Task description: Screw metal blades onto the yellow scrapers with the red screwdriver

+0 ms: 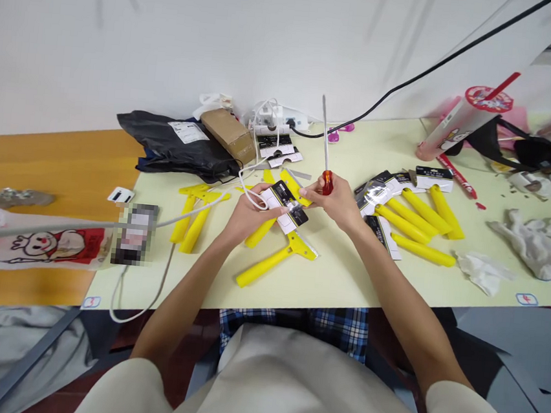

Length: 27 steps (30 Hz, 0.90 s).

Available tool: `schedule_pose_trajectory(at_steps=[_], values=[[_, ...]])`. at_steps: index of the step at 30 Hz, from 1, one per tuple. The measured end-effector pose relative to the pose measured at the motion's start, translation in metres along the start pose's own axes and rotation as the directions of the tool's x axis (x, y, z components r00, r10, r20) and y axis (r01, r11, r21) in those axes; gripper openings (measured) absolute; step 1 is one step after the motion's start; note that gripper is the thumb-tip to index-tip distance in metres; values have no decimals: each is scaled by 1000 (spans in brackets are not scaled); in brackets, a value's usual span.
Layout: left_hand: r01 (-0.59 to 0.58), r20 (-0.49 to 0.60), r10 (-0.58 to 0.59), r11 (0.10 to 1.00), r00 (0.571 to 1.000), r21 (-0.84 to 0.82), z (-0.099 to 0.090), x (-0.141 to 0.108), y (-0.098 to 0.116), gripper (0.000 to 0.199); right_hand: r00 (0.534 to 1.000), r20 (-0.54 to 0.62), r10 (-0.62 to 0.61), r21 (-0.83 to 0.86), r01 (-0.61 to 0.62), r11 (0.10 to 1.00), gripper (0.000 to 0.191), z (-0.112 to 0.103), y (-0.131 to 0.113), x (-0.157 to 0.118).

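Note:
My left hand [250,216] grips a white-and-black packaging card [283,210] with a clear plastic sleeve. My right hand [333,202] holds a screwdriver [327,182] upright by its red-and-yellow handle, its steel shaft pointing up and away. Beneath my hands lies a yellow-handled scraper [270,264] on the pale table [341,278]. More yellow scrapers [192,221] lie to the left, and a heap of them [415,217] lies to the right beside several packaging cards [380,233].
A black plastic bag [174,145], cardboard box [228,136] and power strip [269,118] sit at the back. A white cable [207,208] crosses towards a pixelated object [136,235]. White gloves [529,245] and a drink cup with red straw [472,115] lie right.

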<state>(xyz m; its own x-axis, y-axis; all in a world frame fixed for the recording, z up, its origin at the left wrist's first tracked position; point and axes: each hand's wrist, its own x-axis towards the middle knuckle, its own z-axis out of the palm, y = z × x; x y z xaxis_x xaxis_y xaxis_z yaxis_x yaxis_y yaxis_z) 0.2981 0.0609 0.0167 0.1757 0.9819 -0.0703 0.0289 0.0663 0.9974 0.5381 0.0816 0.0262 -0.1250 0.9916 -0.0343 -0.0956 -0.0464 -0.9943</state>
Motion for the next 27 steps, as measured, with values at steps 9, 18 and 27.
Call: schedule_pose_trajectory(at_steps=[9,18,27], values=[[115,-30,-128,954,991,-276,31,10,10,64,989,49,-137,-476,144,868,39,-10,-33,-5],[195,-33,-234,873,972,-447,46,4,14,61,988,-23,-154,-540,117,833,37,-22,-37,-40],[130,-67,-200,821,978,-556,54,-4,19,56,989,-107,-99,-371,53,927,41,-25,-34,-64]])
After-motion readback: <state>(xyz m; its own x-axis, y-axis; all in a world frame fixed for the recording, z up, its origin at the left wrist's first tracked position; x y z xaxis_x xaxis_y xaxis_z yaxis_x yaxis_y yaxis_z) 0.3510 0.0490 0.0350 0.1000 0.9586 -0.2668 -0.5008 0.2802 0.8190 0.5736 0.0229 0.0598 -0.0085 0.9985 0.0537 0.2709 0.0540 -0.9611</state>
